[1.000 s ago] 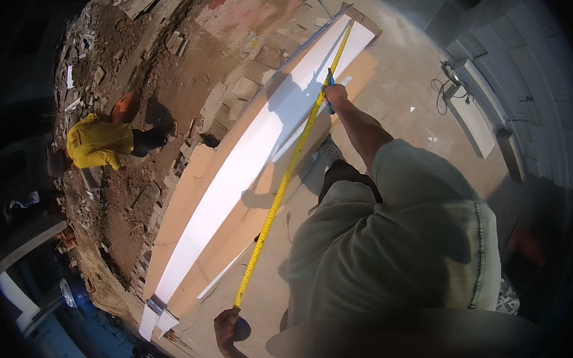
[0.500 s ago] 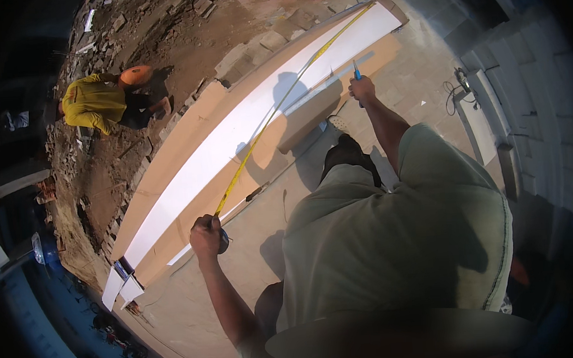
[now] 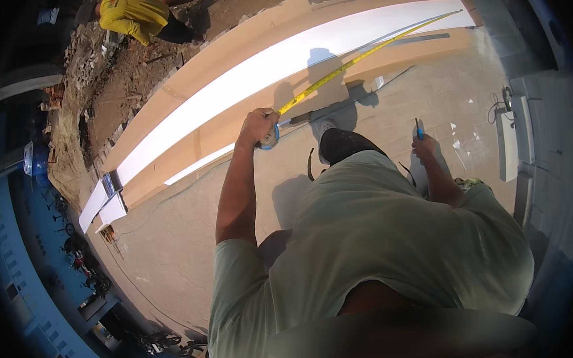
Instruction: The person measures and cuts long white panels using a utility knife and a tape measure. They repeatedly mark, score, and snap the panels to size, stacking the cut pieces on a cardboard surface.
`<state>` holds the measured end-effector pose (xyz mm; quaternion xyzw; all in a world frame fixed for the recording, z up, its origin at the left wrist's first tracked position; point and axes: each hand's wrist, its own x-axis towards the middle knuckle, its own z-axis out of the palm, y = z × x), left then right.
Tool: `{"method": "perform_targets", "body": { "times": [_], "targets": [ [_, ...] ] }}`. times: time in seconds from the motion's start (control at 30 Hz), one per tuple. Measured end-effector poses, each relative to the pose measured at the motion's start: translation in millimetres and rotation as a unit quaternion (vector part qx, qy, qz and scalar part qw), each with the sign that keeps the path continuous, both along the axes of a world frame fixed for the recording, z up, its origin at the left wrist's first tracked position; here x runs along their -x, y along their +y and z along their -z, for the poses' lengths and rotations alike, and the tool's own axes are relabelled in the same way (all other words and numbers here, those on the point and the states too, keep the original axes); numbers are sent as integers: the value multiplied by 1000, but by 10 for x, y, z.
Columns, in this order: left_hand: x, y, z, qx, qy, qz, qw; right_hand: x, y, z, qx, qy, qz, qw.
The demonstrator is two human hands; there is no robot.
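Observation:
My left hand [image 3: 258, 126] is closed round the case of a tape measure [image 3: 269, 139]. Its yellow blade [image 3: 339, 72] is drawn out far to the right, its far end lying near the right end of a long white strip [image 3: 209, 101]. Brown cardboard [image 3: 252, 46] lies under the strip. Lower down on the right, my right hand [image 3: 424, 146] grips a slim blue tool [image 3: 420, 133] with a thin dark tip pointing away from me; its exact kind is too small to tell.
A person in a yellow top [image 3: 133, 16] bends over rubble [image 3: 108, 98] at the far left. Small white scraps [image 3: 456, 143] lie on the paving right of my right hand. White offcuts [image 3: 112, 209] rest by the strip's left end. A pale long block [image 3: 507, 146] stands at the right.
My left hand has moved right and away from me with the tape case, shortening the blade. My right hand has dropped back from the cardboard, still gripping the blue tool. The view has shifted.

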<state>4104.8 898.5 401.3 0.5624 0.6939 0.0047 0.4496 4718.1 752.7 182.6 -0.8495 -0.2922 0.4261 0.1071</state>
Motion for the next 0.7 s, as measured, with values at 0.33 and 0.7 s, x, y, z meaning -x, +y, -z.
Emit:
{"method": "perform_targets", "body": {
  "times": [0.33, 0.7],
  "targets": [
    [463, 784, 310, -12, -8, 30, 999, 1302, 414, -14, -4, -38, 107, 994],
    [589, 1673, 846, -117, -31, 156, 980, 3090, 652, -1247, -192, 68, 77, 976]
  ]
}}
